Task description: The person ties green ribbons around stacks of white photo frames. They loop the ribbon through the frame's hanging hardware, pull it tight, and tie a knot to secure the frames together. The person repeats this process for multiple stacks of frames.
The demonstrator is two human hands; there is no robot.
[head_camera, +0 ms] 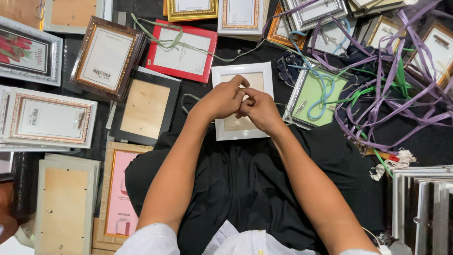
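Observation:
A white picture frame (222, 75) lies face down in front of me, its brown backing board showing. My left hand (222, 99) and my right hand (257, 107) meet over the middle of that backing, fingertips pinched together and touching each other. Whatever small thing sits between the fingers is hidden. Both forearms reach out over black cloth (245, 189) across my lap.
Many picture frames surround the white one: a red frame (181, 49), a black frame (145, 107), a silver frame with green backing (314, 97). A tangle of purple and green ribbons (391, 80) lies at the right. Stacked frames (422, 208) stand at the lower right.

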